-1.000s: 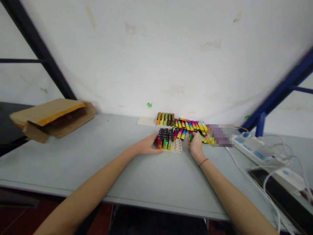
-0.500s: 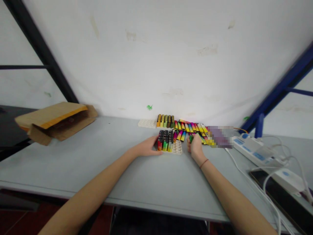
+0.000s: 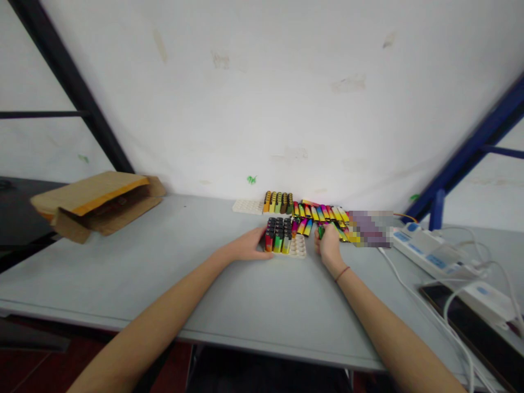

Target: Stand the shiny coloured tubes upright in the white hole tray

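A white tray [image 3: 298, 246] with round holes lies before me, its left part filled with upright lighters [image 3: 279, 236] that have black tops. My left hand [image 3: 249, 245] grips the tray's left side, thumb along the front edge. To the right of the tray, my right hand [image 3: 328, 245] is closed around a green lighter [image 3: 321, 231], mostly hidden by the fingers. Several shiny multicoloured lighters [image 3: 303, 226] lie just beyond, between the two hands. Behind them runs a row of more bright lighters [image 3: 321, 212].
A second block of lighters [image 3: 278, 202] stands by the wall, beside a white perforated tray [image 3: 248, 206]. An opened brown paper bag [image 3: 102, 199] lies at the left. On the right are a power strip [image 3: 434, 256], white cables and a dark phone-like slab [image 3: 470, 327].
The view has shifted very slightly. Both hands stay where they were, the left on the tray and the right around the green lighter.
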Available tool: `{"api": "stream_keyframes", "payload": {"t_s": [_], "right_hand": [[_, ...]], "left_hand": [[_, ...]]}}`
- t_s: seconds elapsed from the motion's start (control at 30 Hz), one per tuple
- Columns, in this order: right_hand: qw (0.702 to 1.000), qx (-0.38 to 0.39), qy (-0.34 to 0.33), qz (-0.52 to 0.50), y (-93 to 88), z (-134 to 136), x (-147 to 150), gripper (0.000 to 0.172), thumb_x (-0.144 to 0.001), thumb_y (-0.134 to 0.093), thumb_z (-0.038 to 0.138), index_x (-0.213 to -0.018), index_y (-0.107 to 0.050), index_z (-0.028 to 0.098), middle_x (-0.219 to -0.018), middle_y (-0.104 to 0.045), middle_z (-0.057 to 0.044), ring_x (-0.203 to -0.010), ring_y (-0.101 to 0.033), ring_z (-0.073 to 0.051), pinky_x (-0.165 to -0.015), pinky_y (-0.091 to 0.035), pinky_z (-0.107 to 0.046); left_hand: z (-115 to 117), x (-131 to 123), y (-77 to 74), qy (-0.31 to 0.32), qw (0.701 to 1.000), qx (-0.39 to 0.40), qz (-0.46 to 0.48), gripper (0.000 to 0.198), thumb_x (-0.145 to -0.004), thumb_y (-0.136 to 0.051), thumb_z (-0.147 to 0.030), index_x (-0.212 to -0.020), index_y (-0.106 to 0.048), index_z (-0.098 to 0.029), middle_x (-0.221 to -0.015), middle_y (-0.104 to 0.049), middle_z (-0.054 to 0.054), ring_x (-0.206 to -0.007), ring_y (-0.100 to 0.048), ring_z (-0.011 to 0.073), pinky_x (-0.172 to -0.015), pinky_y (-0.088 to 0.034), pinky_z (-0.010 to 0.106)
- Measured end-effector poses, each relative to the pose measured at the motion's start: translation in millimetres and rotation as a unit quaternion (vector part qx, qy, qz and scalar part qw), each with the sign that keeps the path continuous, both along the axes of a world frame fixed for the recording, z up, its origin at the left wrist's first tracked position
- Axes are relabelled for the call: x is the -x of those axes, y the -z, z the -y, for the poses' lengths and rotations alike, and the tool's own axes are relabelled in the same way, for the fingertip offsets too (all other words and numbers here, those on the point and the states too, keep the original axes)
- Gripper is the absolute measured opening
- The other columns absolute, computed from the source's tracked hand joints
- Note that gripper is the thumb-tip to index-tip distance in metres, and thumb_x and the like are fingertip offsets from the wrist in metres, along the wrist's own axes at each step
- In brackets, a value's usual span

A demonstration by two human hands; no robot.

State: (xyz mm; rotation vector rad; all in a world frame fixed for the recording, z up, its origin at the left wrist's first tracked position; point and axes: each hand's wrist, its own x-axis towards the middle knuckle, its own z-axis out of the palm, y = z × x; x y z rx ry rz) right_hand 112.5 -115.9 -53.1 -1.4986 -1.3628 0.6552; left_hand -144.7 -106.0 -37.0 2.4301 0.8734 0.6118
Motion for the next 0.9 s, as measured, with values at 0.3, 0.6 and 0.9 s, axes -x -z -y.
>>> {"api": "stream_keyframes", "payload": {"t_s": [0.3,0.6,0.9], "right_hand": [[0.998,-0.068,-0.011,0.002,-18.6,12,8,0.038,-0.086,-0.041,0.055,-0.096,-0.050,0.020,-0.064,-0.054,0.000,-0.061,-0.052,-0.017,-0.056,-0.041,-0.028],[0.979,-0.120,-0.155,0.053,-33.7,13,1,0.031,-0.081,-0.057,0.042,-0.098,-0.062,0.016,-0.088,-0.067,-0.008,-0.077,-0.062,-0.019,-0.068,-0.049,-0.031],[0.954,-0.175,-0.155,0.185,-33.3,24,12,0.025,-0.086,-0.053,0.028,-0.110,-0.058,0.020,-0.092,-0.070,-0.006,-0.076,-0.066,-0.018,-0.071,-0.051,-0.030]], "left_hand": [[0,-1,-0.4,0.017,1.000,0.013,0.013,0.075,-0.076,-0.069,-0.039,-0.137,-0.036,-0.010,-0.140,-0.047,0.015,-0.124,-0.048,0.0314,-0.108,-0.036,0.041],[-1,0,2.4,0.012,1.000,0.007,0.011,0.072,-0.076,-0.070,-0.037,-0.135,-0.039,-0.010,-0.137,-0.050,0.016,-0.120,-0.051,0.0319,-0.105,-0.038,0.043],[-3,0,4.7,0.002,1.000,-0.002,0.002,0.073,-0.075,-0.070,-0.039,-0.134,-0.040,-0.009,-0.134,-0.051,0.016,-0.118,-0.051,0.0321,-0.105,-0.038,0.043]]}}
